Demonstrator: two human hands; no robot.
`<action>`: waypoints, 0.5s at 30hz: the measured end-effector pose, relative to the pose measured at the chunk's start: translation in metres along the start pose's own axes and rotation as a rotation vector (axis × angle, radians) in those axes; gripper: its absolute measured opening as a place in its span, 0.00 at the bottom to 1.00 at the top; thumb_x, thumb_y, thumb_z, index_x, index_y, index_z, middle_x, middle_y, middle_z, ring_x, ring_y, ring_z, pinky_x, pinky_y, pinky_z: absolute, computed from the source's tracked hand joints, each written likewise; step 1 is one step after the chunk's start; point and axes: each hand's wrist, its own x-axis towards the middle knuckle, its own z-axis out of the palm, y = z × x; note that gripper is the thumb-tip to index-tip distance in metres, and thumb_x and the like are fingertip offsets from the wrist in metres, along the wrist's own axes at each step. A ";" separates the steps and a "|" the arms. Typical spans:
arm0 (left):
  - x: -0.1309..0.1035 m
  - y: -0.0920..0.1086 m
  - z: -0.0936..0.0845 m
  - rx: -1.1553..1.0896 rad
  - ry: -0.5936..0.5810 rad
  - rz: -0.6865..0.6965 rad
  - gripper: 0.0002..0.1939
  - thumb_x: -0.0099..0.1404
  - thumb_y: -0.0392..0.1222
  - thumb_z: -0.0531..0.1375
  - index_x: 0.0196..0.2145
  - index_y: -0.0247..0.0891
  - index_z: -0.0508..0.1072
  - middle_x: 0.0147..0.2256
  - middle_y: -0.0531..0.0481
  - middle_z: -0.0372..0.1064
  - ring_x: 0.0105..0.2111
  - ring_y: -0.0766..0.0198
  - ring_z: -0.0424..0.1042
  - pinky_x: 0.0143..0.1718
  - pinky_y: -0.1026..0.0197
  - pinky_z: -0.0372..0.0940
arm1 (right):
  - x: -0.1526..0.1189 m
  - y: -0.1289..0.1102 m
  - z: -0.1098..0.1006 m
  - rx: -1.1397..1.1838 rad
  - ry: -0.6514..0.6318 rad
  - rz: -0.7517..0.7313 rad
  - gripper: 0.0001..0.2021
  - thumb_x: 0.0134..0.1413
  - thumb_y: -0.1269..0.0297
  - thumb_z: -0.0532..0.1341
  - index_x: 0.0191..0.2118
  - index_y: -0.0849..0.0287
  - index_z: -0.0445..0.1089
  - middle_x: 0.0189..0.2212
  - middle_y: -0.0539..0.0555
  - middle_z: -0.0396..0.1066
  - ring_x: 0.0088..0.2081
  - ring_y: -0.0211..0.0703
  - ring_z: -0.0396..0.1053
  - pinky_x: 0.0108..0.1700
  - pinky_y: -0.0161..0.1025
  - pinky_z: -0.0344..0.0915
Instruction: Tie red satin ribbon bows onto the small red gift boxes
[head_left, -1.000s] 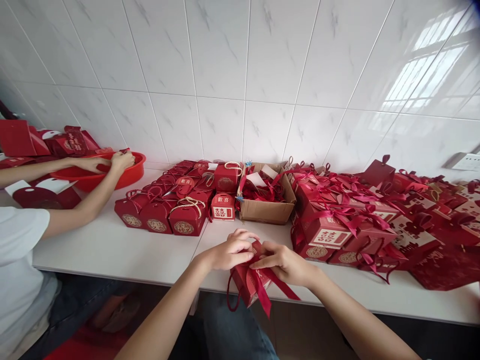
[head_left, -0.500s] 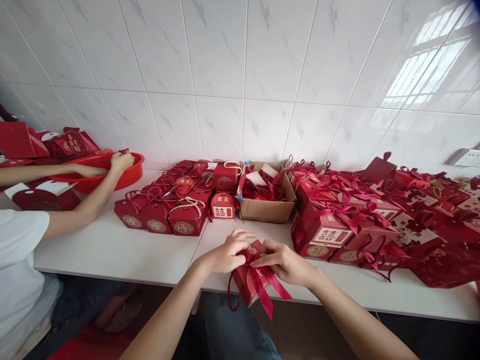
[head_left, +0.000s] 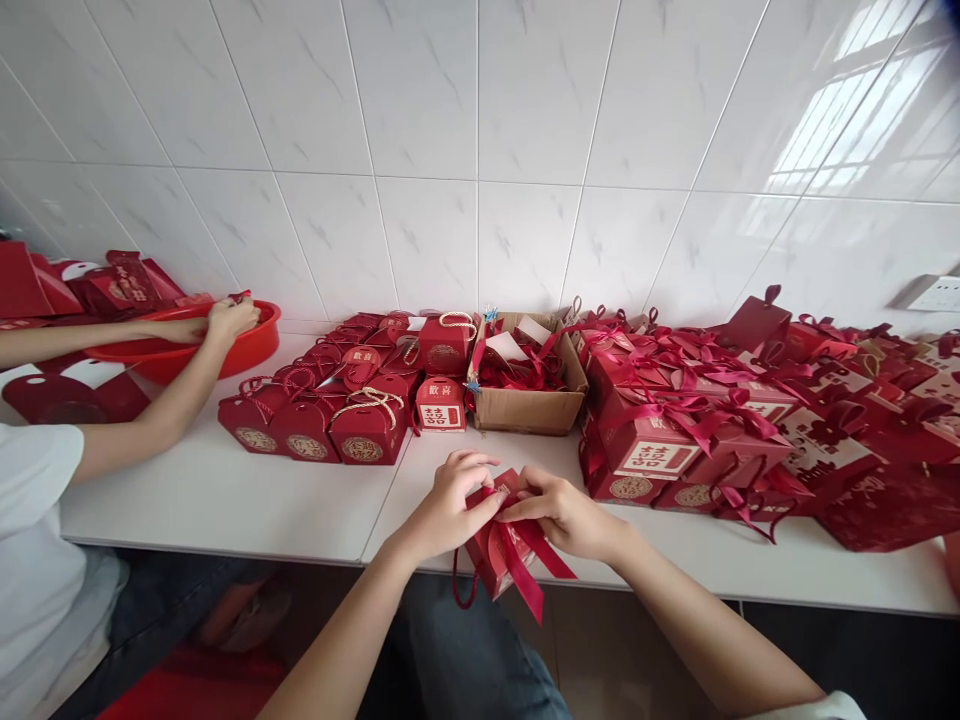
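Note:
At the table's front edge a small red gift box (head_left: pixel 491 560) sits tilted under my hands, with a cord loop hanging at its left. A wide red ribbon (head_left: pixel 523 575) lies over its top, two tails trailing toward me. My left hand (head_left: pixel 459 505) pinches the ribbon near the middle of the box, thumb against fingers. From the other side my right hand (head_left: pixel 559 508) also grips the ribbon, its fingertips almost touching my left thumb. The ribbon between the fingertips is partly hidden.
Behind my hands stands an open cardboard box (head_left: pixel 525 412) holding ribbons and white cards. Red gift boxes (head_left: pixel 367 432) are grouped left of it; ribboned boxes (head_left: pixel 656 455) are stacked to the right. Another person's hands (head_left: pixel 232 320) work over a red basin (head_left: pixel 259 350) at far left.
The view has shifted slightly. Both hands stay on the ribbon over the box, fingers moved only a little. The other person's hands remain at the basin.

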 end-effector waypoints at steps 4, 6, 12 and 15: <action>-0.007 -0.006 0.007 0.042 0.106 -0.001 0.08 0.63 0.41 0.55 0.26 0.41 0.62 0.49 0.44 0.67 0.54 0.52 0.60 0.56 0.45 0.55 | 0.000 0.000 -0.001 0.011 0.002 -0.010 0.21 0.58 0.80 0.49 0.45 0.57 0.77 0.35 0.58 0.64 0.35 0.39 0.64 0.37 0.36 0.66; -0.009 -0.010 0.007 0.052 0.130 -0.002 0.08 0.63 0.41 0.56 0.26 0.41 0.62 0.49 0.44 0.68 0.53 0.52 0.61 0.55 0.44 0.55 | 0.000 0.000 -0.002 0.017 -0.008 -0.015 0.20 0.59 0.79 0.49 0.44 0.58 0.77 0.35 0.58 0.64 0.35 0.39 0.64 0.37 0.36 0.66; -0.012 -0.006 0.006 0.030 0.183 -0.003 0.07 0.63 0.39 0.56 0.26 0.41 0.63 0.46 0.45 0.71 0.53 0.51 0.62 0.55 0.45 0.54 | -0.001 -0.001 -0.004 0.030 -0.018 -0.002 0.19 0.62 0.76 0.48 0.44 0.59 0.76 0.36 0.59 0.65 0.37 0.40 0.65 0.38 0.36 0.66; -0.013 0.004 0.010 -0.019 0.219 -0.017 0.09 0.62 0.40 0.56 0.25 0.41 0.61 0.42 0.46 0.72 0.51 0.53 0.65 0.54 0.48 0.57 | -0.001 -0.003 -0.003 0.060 0.011 0.023 0.16 0.63 0.74 0.48 0.45 0.60 0.72 0.38 0.59 0.67 0.39 0.41 0.66 0.41 0.38 0.66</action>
